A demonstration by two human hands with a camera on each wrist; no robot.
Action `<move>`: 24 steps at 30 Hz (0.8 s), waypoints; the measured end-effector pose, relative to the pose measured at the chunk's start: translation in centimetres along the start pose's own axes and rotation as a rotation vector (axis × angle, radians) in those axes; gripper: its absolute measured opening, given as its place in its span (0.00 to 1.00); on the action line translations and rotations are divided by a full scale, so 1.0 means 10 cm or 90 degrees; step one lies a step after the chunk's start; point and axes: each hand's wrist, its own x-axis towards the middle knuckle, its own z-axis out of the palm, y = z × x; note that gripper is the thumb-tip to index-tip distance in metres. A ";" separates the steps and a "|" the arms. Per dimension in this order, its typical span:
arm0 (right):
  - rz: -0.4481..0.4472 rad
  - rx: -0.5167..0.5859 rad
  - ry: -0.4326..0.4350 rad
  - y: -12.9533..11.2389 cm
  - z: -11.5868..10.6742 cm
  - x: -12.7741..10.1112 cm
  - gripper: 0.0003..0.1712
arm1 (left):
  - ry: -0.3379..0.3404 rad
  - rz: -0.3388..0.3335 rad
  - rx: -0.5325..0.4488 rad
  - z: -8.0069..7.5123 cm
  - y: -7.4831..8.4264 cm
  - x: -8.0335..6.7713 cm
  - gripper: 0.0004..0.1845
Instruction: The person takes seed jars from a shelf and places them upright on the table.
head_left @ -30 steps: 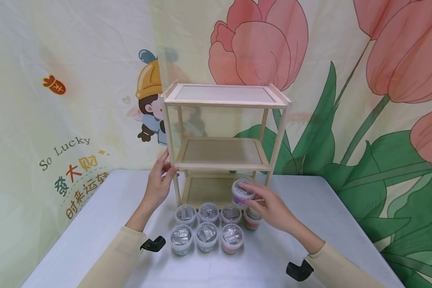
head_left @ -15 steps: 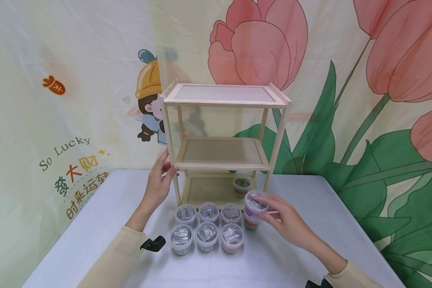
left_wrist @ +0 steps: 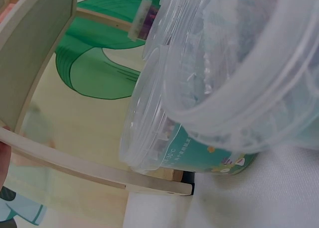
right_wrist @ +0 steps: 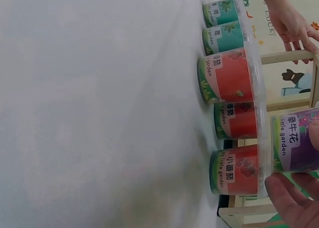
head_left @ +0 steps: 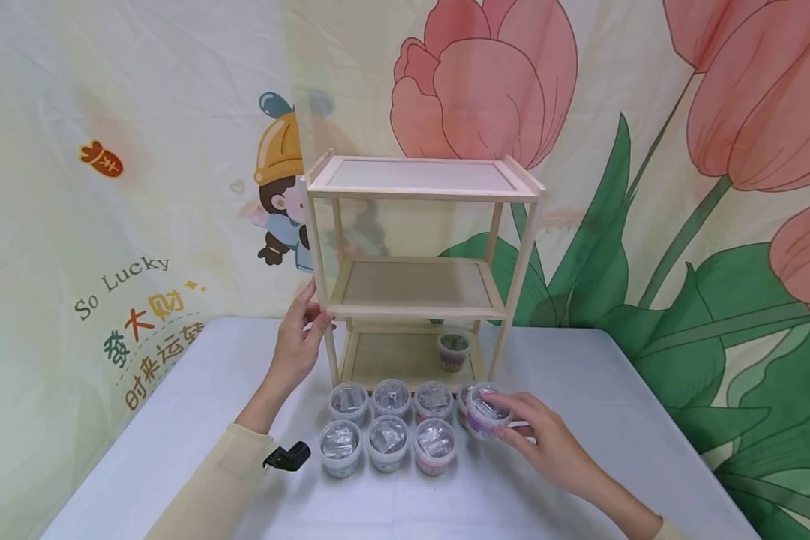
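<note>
My left hand (head_left: 297,337) grips the left post of a three-tier wooden shelf rack (head_left: 415,311), thumb in front. My right hand (head_left: 547,442) pinches a purple-labelled "little garden" tub (right_wrist: 294,141) with a clear lid between fingers and thumb. In the head view this tub partly covers a red-labelled tub (head_left: 463,412) at the right end of the back row; the right wrist view has it over the lid of a red tub (right_wrist: 237,171). Another tub (head_left: 454,352) stands on the bottom shelf's right side.
Several lidded tubs stand in two rows in front of the rack, with teal tubs (head_left: 340,450) at the left and a red one (head_left: 435,448) in the front row. A white cloth (head_left: 567,375) covers the table. Behind hangs a printed curtain (head_left: 648,225).
From the bottom shelf, my right hand has drawn back toward me and right with the purple tub, uncovering the tub standing there. My left hand stays on the post.
</note>
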 end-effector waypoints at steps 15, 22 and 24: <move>-0.046 0.018 -0.001 0.08 0.09 -0.11 0.30 | 0.003 -0.006 0.003 0.01 -0.10 0.01 0.37; -0.046 0.022 -0.022 0.22 0.21 -0.16 0.29 | 0.001 0.007 -0.002 0.00 -0.24 0.04 0.40; -0.029 0.019 -0.038 0.25 0.24 -0.17 0.30 | 0.002 0.005 -0.001 0.01 -0.23 0.03 0.40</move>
